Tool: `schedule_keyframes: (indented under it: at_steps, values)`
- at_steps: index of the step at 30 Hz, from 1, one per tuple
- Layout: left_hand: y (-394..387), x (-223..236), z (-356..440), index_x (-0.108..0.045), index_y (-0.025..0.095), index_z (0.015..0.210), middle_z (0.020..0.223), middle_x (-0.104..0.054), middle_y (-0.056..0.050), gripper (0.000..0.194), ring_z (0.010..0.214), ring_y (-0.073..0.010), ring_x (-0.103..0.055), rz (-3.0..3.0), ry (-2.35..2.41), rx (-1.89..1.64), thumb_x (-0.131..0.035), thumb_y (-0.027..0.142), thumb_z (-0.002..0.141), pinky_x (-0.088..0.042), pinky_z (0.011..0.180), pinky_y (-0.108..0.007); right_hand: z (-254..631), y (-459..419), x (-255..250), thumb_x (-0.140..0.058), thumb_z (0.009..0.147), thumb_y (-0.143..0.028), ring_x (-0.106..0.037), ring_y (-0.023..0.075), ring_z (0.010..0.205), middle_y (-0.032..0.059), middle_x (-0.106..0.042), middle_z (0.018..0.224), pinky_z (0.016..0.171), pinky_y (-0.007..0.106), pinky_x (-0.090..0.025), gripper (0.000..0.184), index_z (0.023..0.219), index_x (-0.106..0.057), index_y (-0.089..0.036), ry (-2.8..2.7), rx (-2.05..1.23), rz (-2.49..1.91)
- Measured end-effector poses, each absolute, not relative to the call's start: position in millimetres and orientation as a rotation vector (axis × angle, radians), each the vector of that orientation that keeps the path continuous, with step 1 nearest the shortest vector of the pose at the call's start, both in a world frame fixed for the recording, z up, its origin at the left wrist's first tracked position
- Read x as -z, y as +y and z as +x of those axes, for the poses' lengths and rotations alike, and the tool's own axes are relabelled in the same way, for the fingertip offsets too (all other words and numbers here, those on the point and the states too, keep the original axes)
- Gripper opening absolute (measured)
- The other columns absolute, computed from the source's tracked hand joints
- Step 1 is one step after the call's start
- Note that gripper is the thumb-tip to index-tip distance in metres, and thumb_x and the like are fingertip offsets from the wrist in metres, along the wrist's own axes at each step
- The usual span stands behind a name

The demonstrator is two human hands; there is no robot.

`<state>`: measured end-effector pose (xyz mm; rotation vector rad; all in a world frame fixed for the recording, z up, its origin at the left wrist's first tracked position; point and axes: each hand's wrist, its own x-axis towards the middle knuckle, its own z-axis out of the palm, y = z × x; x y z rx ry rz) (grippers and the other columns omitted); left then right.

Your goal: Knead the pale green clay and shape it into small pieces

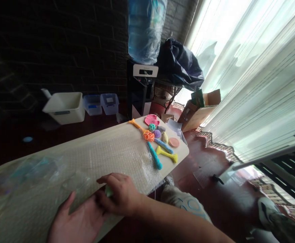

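My left hand point(78, 219) is palm up over the near edge of the table, thumb spread, its fingertips partly covered by my right hand. My right hand point(122, 194) curls over those fingers and holds a small lump of pale green modelling clay point(108, 191); most of it is hidden. Bubble wrap point(107, 158) covers the table under both hands. At the far right end lie clay shapes: a yellow bone point(166, 154), a teal stick point(154, 155), a blue stick point(164, 146), an orange piece with a lattice head point(149, 135), and a pink shell-like piece point(151, 119).
A purple ball point(157, 133) and a flat peach disc point(173, 142) lie among the shapes. Clear plastic packaging point(36, 170) covers the table's left part. Beyond stand a white bin point(66, 108), two clear tubs point(109, 103), a water dispenser point(142, 84) and a cardboard box point(198, 113).
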<state>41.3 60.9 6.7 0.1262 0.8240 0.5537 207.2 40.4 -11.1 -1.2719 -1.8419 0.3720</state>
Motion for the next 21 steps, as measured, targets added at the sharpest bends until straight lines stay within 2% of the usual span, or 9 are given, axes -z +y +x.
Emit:
schedule_keyframes:
  at_steps: [2, 5, 8, 11, 13, 17, 21]
  values:
    - [63, -6, 50, -0.061, 0.012, 0.139, 0.128, -0.071, -0.019, 0.065, 0.132, -0.0435, -0.058, 0.167, 0.803, -0.547, -0.058, 0.053, 0.089, -0.055, 0.102, -0.060, 209, 40, 12, -0.055, 0.094, -0.031, -0.075, 0.0230, 0.093, 0.0127, -0.075, 0.106, 0.082, 0.031, -0.060, 0.034, 0.124, -0.061, -0.014, -1.800, -0.422, -1.303]
    - [66, -2, 62, -0.066, 0.015, 0.132, 0.126, -0.074, -0.015, 0.043, 0.124, -0.0352, -0.066, 0.272, 0.874, -0.583, -0.061, 0.031, 0.092, -0.060, 0.099, -0.051, 210, 41, 13, -0.056, 0.092, -0.025, -0.074, 0.0239, 0.099, 0.0132, -0.074, 0.115, 0.085, 0.032, -0.059, 0.038, 0.128, -0.058, -0.016, -1.733, -0.482, -1.363]
    - [67, 0, 69, -0.069, 0.016, 0.127, 0.122, -0.075, -0.013, 0.035, 0.116, -0.0313, -0.071, 0.330, 0.939, -0.629, -0.060, 0.019, 0.093, -0.063, 0.095, -0.048, 209, 43, 12, -0.055, 0.093, -0.022, -0.073, 0.0230, 0.099, 0.0113, -0.075, 0.113, 0.086, 0.033, -0.058, 0.033, 0.126, -0.059, -0.017, -1.651, -0.532, -1.391]
    - [65, -4, 71, -0.073, 0.017, 0.121, 0.121, -0.076, -0.013, 0.028, 0.114, -0.0302, -0.072, 0.341, 0.923, -0.649, -0.062, 0.020, 0.095, -0.063, 0.093, -0.045, 206, 46, 7, -0.056, 0.098, -0.027, -0.072, 0.0227, 0.099, 0.0103, -0.075, 0.110, 0.088, 0.034, -0.057, 0.028, 0.123, -0.062, -0.017, -1.551, -0.592, -1.429]
    - [65, -6, 70, -0.074, 0.018, 0.120, 0.123, -0.075, -0.012, 0.028, 0.115, -0.0306, -0.072, 0.387, 0.881, -0.668, -0.069, 0.026, 0.093, -0.063, 0.094, -0.043, 206, 48, 4, -0.056, 0.101, -0.034, -0.071, 0.0237, 0.103, 0.0109, -0.074, 0.112, 0.091, 0.036, -0.056, 0.029, 0.124, -0.063, -0.017, -1.485, -0.656, -1.471]
    - [65, -4, 66, -0.076, 0.020, 0.120, 0.125, -0.075, -0.010, 0.044, 0.119, -0.0328, -0.069, 0.572, 0.860, -0.745, -0.087, 0.033, 0.079, -0.062, 0.096, -0.039, 208, 49, 2, -0.050, 0.107, -0.040, -0.067, 0.0246, 0.116, 0.0118, -0.071, 0.123, 0.101, 0.039, -0.052, 0.035, 0.129, -0.064, -0.017, -1.430, -0.801, -1.432]
    - [66, -4, 64, -0.076, 0.020, 0.117, 0.127, -0.075, -0.010, 0.051, 0.122, -0.0340, -0.067, 0.694, 0.883, -0.789, -0.092, 0.032, 0.071, -0.062, 0.095, -0.037, 211, 47, 2, -0.044, 0.110, -0.043, -0.060, 0.0240, 0.129, 0.0122, -0.064, 0.136, 0.111, 0.039, -0.046, 0.042, 0.141, -0.058, -0.018, -1.485, -0.885, -1.339]
